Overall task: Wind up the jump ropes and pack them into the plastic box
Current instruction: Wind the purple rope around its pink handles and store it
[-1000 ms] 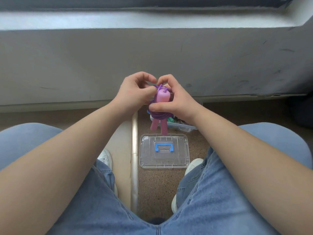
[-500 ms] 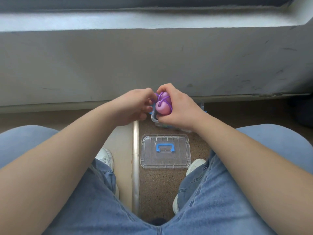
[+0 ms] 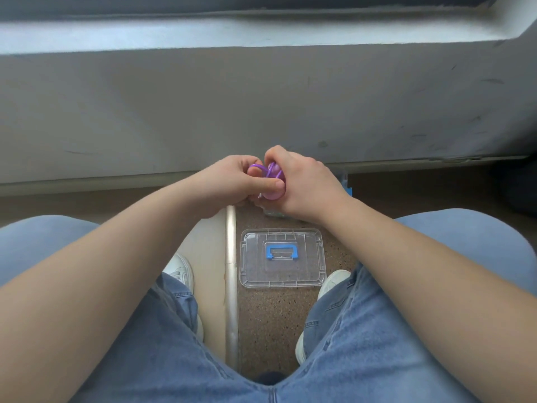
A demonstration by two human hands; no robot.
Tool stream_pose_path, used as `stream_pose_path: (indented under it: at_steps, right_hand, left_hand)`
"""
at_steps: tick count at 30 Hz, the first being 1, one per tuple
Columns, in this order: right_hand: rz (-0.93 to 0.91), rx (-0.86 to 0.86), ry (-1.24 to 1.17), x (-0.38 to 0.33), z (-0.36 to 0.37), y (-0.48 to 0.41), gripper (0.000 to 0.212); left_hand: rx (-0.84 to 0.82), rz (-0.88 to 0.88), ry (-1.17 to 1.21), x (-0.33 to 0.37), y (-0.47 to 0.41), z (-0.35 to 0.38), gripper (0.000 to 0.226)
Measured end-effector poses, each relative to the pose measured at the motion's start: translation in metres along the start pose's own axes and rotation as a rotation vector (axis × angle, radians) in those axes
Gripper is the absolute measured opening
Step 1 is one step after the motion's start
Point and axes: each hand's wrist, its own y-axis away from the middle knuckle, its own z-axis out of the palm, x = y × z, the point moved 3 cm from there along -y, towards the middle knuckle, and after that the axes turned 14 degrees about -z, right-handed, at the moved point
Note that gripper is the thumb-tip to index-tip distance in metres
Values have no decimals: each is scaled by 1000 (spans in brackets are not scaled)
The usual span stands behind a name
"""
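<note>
**Wound rope held low over the box, left grip now on the bundle**

Nearest the camera, knees in blue jeans (image 3: 363, 330) frame a strip of speckled floor (image 3: 273, 321), with a white shoe (image 3: 181, 270) to each side. A metal strip (image 3: 231, 286) runs along the floor between them. Just right of it the clear lid (image 3: 308, 269) lies flat, blue handle (image 3: 281, 251) up, where it lay a second ago.

Beyond the lid, both hands meet on the jump rope (image 3: 273, 194). The right hand (image 3: 308, 187) curls round the pink handles from the right, its grip clamped on the bundle as before. The left hand (image 3: 229, 181) has changed: half a second ago its fingers were only beside the bundle. Now its thumb presses across the pink handles and a loop of purple cord (image 3: 260, 166) sits over a fingertip. A second ago the bundle stood higher, with its handle ends hanging free.

The plastic box (image 3: 274, 214) shows only as a clear edge under the hands. The rope is above it, not visibly inside.

Behind stands a scuffed grey wall (image 3: 261, 106).
</note>
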Motion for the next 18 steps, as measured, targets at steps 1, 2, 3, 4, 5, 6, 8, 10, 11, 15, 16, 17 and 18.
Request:
stream_pose_path:
  at_steps: [1, 2, 3, 4, 5, 6, 8, 10, 11, 15, 16, 17, 18]
  right_hand:
    - [25, -21, 17, 2, 1, 0, 54]
    - [43, -37, 36, 3, 2, 0, 55]
    - [53, -43, 57, 5, 4, -1, 55]
    - [58, -45, 78, 6, 5, -1, 55]
    - [66, -48, 92, 8, 5, -1, 55]
    - [80, -56, 96, 9, 7, -1, 55]
    - [110, -93, 80, 13, 10, -1, 55]
    - [126, -106, 61, 13, 13, 0, 54]
    - [123, -87, 52, 13, 14, -1, 53]
    - [191, 57, -79, 22, 17, -4, 70]
    - [234, 74, -131, 27, 17, -5, 75]
    - [265, 74, -172, 31, 17, -6, 78]
    - [277, 55, -197, 35, 18, -7, 77]
  left_hand:
    - [45, 5, 6, -1, -1, -1, 40]
    - [86, 7, 6, -2, -2, -2, 42]
    - [128, 10, -8, -3, -3, -3, 44]
    - [170, 10, -30, -3, -3, -3, 46]
    - [207, 9, -50, -4, -5, -3, 49]
    - [236, 5, -62, -5, -7, -3, 50]
    - [266, -6, -68, -9, -10, -1, 49]
    - [242, -17, -61, -10, -11, -1, 43]
    - [227, -13, -43, -10, -11, -1, 38]
    - [264, 19, 102, -9, -20, 2, 25]
    - [267, 20, 152, -9, -23, 3, 24]
    - [260, 12, 207, -9, -26, 3, 23]
    - [246, -2, 254, -10, -30, 3, 22]
